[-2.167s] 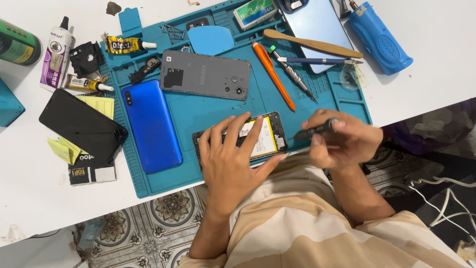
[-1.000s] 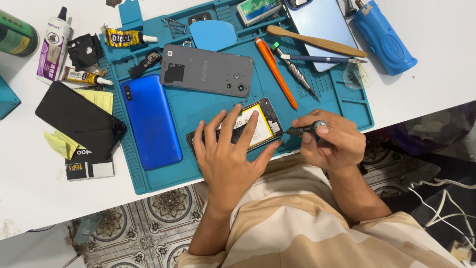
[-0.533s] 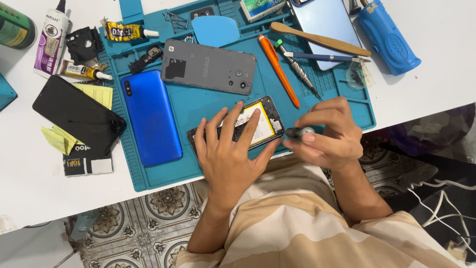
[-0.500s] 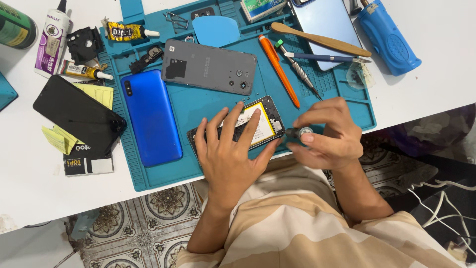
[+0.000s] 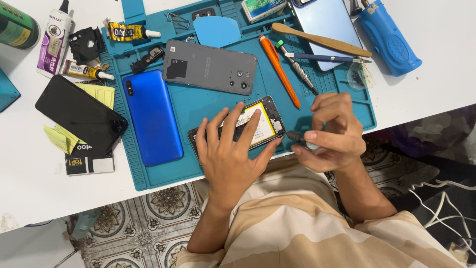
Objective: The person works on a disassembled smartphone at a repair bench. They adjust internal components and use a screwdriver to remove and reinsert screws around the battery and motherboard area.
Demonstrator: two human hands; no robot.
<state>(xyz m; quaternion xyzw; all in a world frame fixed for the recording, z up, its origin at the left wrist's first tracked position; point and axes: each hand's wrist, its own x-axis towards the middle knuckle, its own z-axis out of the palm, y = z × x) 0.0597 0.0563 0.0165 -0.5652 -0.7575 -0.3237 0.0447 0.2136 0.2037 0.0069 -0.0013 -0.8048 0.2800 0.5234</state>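
Observation:
An opened phone [image 5: 262, 124] with a yellow-edged white battery lies near the front edge of a teal work mat [image 5: 198, 106]. My left hand [image 5: 231, 151] lies flat on it, fingers spread, pressing it down. My right hand [image 5: 331, 133] pinches a small dark tool [image 5: 296, 137] whose tip points left at the phone's right end. A grey phone back cover [image 5: 210, 67] and a blue phone back [image 5: 152, 116] rest on the mat to the left and behind.
An orange pen-like tool [image 5: 280, 72], a metal screwdriver [image 5: 296, 74], a wooden stick [image 5: 320, 45] and a light blue phone [image 5: 325, 25] lie at the back. A blue bottle [image 5: 389, 37] stands right. A black screen panel [image 5: 79, 114] and glue tubes [image 5: 126, 33] are at left.
My right hand has shifted slightly lower and left, bringing the tool's tip close to the phone's right end. My left hand stays flat on the phone.

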